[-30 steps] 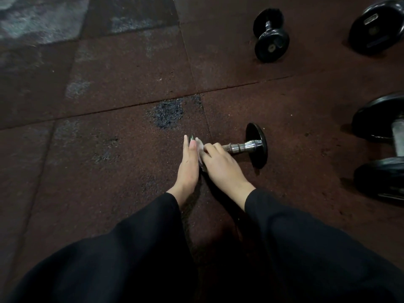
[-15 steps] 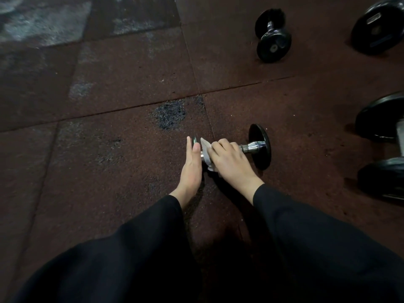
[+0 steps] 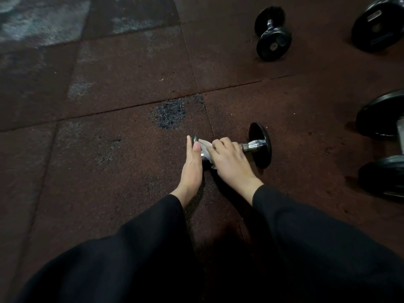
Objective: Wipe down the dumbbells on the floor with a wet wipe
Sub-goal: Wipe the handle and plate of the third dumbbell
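- Dark reddish rubber floor tiles (image 3: 122, 68) are filling the view, with a worn black patch (image 3: 169, 112) at about 11 o'clock from the hands.
- Compared with a second ago, the right hand (image 3: 229, 160) is sitting further along the chrome handle toward the 3 o'clock plate, and less bare handle is showing.
- At the 9 o'clock end, the left hand (image 3: 192, 165) is resting flat and straight-fingered against the end plate of the small dumbbell (image 3: 260, 145), thumb alongside; that plate is mostly hidden.
- Fingers of the right hand are curling over the handle, gripping the white wet wipe (image 3: 205, 145) around it.
- Black sleeves (image 3: 131, 248) are covering both forearms.
- At 1 o'clock a second dumbbell (image 3: 273, 33) is lying; a large plate (image 3: 378, 27) with an unreadable label is sitting at 2 o'clock.
- At 3 o'clock a big dumbbell (image 3: 380, 114) is lying, partly cut off.
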